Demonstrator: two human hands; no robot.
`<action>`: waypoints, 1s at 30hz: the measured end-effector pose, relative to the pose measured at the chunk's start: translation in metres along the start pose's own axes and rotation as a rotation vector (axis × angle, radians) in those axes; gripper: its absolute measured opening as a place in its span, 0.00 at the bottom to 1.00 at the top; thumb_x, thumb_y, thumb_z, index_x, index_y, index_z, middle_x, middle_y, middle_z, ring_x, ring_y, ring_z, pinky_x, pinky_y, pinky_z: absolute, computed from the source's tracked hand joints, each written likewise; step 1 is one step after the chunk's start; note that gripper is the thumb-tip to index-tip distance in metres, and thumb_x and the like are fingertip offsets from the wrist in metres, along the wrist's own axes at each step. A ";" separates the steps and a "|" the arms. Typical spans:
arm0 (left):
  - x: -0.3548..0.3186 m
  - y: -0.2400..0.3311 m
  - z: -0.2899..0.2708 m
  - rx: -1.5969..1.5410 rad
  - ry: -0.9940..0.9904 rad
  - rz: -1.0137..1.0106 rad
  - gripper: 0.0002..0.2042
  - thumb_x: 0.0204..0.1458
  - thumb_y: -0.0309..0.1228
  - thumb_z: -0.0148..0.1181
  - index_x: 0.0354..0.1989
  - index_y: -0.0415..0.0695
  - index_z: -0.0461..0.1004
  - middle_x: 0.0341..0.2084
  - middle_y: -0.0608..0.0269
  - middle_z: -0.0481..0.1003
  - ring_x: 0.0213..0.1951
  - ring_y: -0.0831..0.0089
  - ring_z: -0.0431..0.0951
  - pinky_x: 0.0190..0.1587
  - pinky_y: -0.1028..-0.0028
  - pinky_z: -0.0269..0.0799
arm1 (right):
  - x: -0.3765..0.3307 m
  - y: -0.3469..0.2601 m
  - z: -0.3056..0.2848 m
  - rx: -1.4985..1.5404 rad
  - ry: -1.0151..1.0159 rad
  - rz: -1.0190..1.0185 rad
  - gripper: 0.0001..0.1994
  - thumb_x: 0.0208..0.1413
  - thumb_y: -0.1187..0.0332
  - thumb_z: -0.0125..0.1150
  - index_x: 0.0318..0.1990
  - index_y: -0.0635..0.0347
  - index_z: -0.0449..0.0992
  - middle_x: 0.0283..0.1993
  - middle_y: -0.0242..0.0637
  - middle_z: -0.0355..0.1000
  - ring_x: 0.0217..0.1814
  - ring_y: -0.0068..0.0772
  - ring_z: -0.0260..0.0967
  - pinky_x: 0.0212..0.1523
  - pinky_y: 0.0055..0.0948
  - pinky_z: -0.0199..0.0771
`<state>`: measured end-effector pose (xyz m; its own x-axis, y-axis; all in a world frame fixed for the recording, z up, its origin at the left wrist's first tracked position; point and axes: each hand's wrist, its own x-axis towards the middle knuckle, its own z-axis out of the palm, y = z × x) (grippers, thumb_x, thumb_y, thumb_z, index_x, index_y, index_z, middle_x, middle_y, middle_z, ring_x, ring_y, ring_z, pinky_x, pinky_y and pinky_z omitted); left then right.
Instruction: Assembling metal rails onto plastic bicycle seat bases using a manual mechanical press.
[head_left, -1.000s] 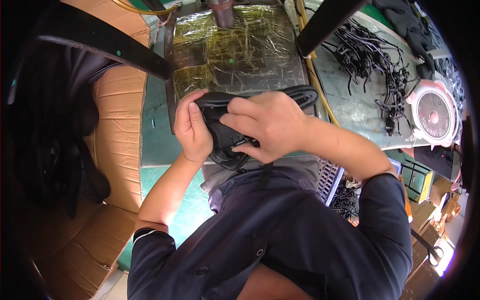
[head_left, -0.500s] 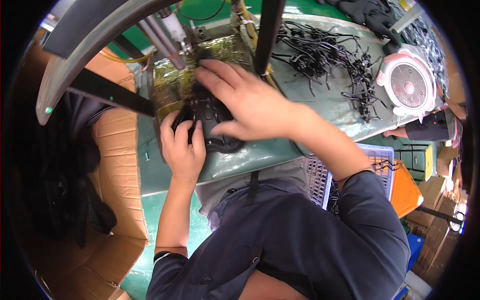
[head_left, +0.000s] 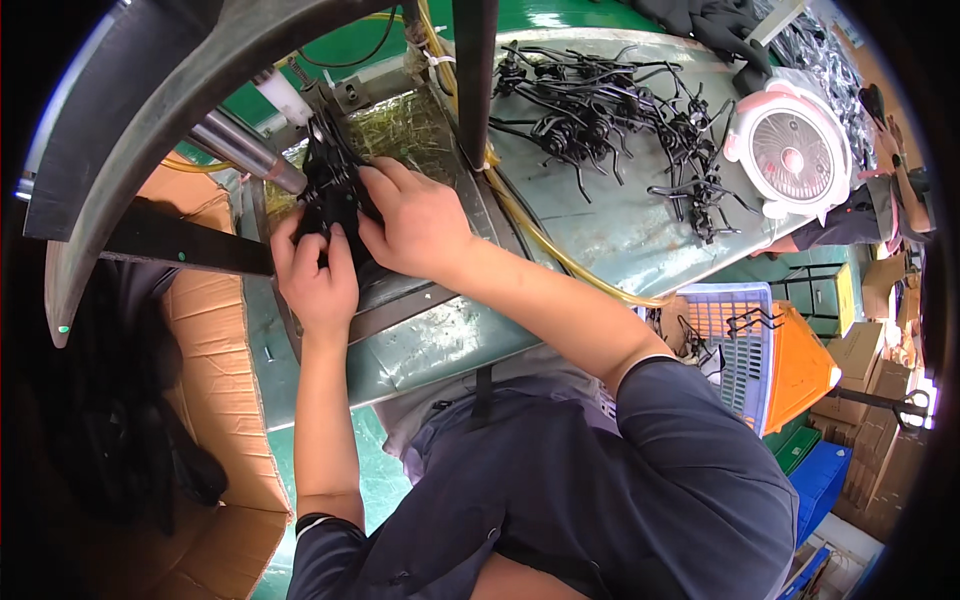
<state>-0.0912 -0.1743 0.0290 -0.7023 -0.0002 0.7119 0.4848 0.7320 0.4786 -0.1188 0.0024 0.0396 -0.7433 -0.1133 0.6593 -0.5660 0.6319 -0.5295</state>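
Observation:
Under the machine's metal rod (head_left: 245,148), a black moulded part (head_left: 335,185) lies on the worn, yellowish machine bed (head_left: 410,130). My left hand (head_left: 318,275) grips its near left side with bent fingers. From the right, my right hand (head_left: 415,222) closes on the same part, thumb and curled fingers against its edge. The rod's tip is right beside the part, though I cannot tell whether they touch. A white cylinder (head_left: 283,97) reaches toward the part's far end. My fingers hide much of the part's near side.
A curved machine frame (head_left: 150,130) and a dark upright post (head_left: 474,80) flank my hands. Tangled black bent pieces (head_left: 600,115) and a pink-white fan (head_left: 788,150) are on the table at right. A cardboard box (head_left: 215,370) holds black items at left; a crate (head_left: 740,370) stands right.
Both hands have moved the black part farther in, up to the rod. My right hand, spread above the part before, is now closed on its right side. The view has shifted slightly.

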 end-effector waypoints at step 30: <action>-0.017 0.060 -0.111 -1.144 -0.411 -0.572 0.17 0.74 0.35 0.54 0.58 0.31 0.70 0.46 0.40 0.84 0.43 0.56 0.89 0.42 0.66 0.87 | -0.069 0.025 -0.191 0.457 0.254 0.602 0.26 0.52 0.67 0.79 0.57 0.65 0.78 0.52 0.38 0.81 0.54 0.28 0.77 0.57 0.35 0.78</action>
<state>0.0076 -0.2062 0.1033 -0.9577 0.2384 0.1609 0.0914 -0.2783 0.9561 -0.0139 0.1727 0.0831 -0.8949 0.3605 0.2630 -0.2244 0.1459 -0.9635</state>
